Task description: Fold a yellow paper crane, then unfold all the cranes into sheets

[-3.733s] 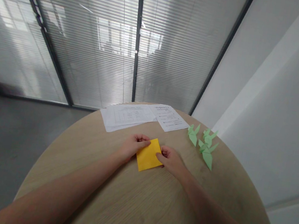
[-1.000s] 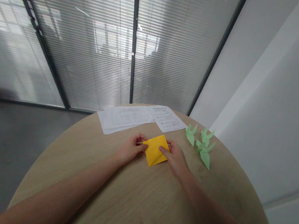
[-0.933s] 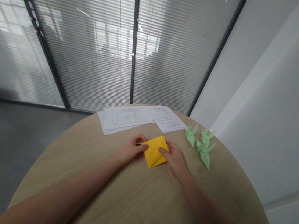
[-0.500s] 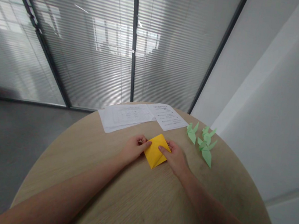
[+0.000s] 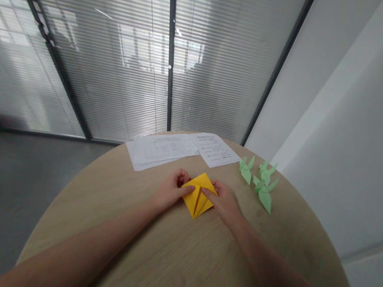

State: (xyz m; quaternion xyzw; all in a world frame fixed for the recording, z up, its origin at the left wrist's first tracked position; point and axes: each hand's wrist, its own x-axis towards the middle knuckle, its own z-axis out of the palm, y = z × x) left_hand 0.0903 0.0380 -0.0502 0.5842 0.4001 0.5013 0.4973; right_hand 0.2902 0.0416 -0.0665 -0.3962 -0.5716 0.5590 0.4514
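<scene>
A folded yellow paper [image 5: 198,197] lies on the round wooden table [image 5: 175,260], shaped like a kite with a crease down its middle. My left hand [image 5: 169,191] pinches its left flap, with the thumb on top. My right hand [image 5: 223,201] pinches the right flap in the same way. Both flaps are folded in toward the centre line, and the paper's lower point faces me.
Several green folded paper cranes [image 5: 259,183] lie to the right of my hands. White printed sheets [image 5: 179,149] lie at the table's far edge. Glass walls with blinds stand behind the table, and a white wall is close on the right.
The yellow paper has gone from a flat square to a diamond, and both side flaps are now folded in to the centre. My hands have drawn closer together on it.
</scene>
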